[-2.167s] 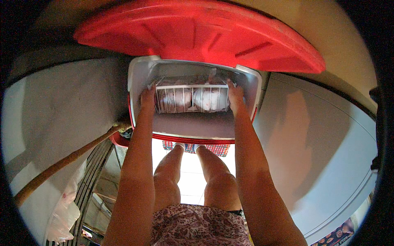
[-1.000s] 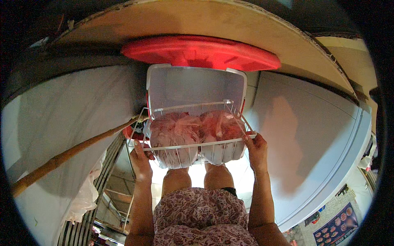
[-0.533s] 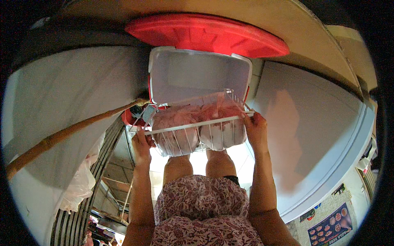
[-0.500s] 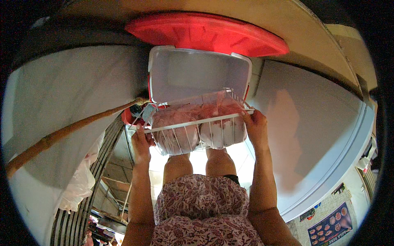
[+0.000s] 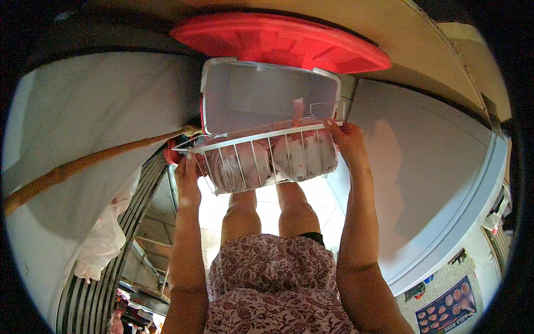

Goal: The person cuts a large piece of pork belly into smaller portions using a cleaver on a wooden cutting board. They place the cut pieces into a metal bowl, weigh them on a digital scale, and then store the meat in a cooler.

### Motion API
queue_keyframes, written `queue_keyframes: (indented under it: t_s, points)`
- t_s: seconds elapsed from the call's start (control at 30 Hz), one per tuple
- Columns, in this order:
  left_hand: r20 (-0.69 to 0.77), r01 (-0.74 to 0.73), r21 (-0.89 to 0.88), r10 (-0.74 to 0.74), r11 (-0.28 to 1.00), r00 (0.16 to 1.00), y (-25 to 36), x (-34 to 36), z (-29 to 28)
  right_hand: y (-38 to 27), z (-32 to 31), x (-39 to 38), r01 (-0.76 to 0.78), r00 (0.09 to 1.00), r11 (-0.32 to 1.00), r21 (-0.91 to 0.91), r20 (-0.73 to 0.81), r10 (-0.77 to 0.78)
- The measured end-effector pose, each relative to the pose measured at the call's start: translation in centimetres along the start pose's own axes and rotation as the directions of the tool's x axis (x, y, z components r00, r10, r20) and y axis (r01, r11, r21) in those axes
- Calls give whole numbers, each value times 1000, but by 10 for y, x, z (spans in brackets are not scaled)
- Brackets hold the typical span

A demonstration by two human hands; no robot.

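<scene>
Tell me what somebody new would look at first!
Probably the big red lid, standing open at the top. Next, the white wire basket in the middle, held near its ends by the left hand and right hand, with two bulging plastic-wrapped bundles inside. A brown pole slants across the left side.

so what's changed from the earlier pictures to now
The wire basket of bagged bundles has come up out of the cooler toward the person, its right end now higher in the picture. Left hand and right hand kept their grip. The red lid stays open.
</scene>
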State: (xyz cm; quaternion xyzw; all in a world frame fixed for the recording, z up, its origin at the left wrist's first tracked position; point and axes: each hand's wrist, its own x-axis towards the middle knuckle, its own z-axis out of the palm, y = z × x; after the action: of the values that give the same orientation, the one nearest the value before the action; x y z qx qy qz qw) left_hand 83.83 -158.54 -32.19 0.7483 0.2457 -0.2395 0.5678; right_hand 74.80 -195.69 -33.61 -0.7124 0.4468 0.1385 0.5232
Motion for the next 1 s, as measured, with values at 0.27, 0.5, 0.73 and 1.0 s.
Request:
queue_keyframes:
  t_s: [0.27,0.5,0.73,1.0]
  points:
    - [190,-57,338,-9,939,982,-70,-46,-20,18,-1,18,-70,997,991,-111,33,75]
    - [111,-461,547,486,699,867,-74,-72,4,53,22,37,512,791,782,-354,-161,-591]
    - [-26,-291,304,313,907,949,-85,-74,1,120,19,26,168,957,986,-7,-241,-165]
    - [118,85,-104,-72,991,990,-67,-69,-17,104,13,39,30,986,996,82,-163,-16]
